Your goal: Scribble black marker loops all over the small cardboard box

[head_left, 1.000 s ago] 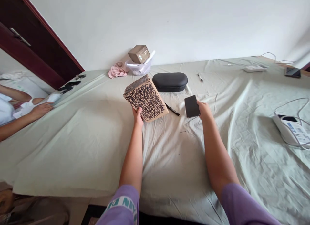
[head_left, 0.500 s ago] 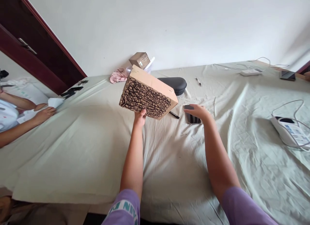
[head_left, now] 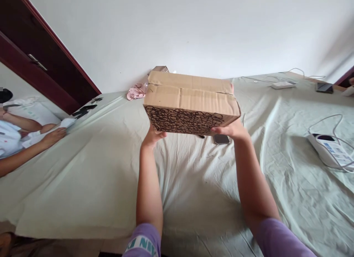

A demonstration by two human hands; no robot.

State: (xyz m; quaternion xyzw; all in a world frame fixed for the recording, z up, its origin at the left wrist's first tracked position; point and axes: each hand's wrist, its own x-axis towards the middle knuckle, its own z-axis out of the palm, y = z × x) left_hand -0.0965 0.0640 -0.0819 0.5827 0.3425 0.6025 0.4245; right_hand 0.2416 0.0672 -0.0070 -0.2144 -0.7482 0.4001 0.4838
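Note:
A brown cardboard box (head_left: 190, 98) is held up above the cloth-covered table, its near side covered in black looping scribbles. My left hand (head_left: 152, 138) grips its lower left corner, thumb on the scribbled side. On the lower right corner, my right hand (head_left: 232, 130) is closed too, with the thumb along the bottom edge; the other fingers of both hands are mostly hidden behind the box. Below the box lies a smartphone (head_left: 221, 139), partly covered from view, and the tip of a black marker (head_left: 201, 136) shows beside it.
Behind the box are a pink cloth (head_left: 136, 91) and a smaller carton (head_left: 160, 69). A white device with a cable (head_left: 330, 150) lies at the right, a white power strip (head_left: 283, 85) and another phone (head_left: 324, 88) farther back. At the left another person's hand (head_left: 55, 136) holds something white.
My right hand has left the phone and taken hold of the box's right end. The box has turned level, showing its top flaps, and now hides the black case.

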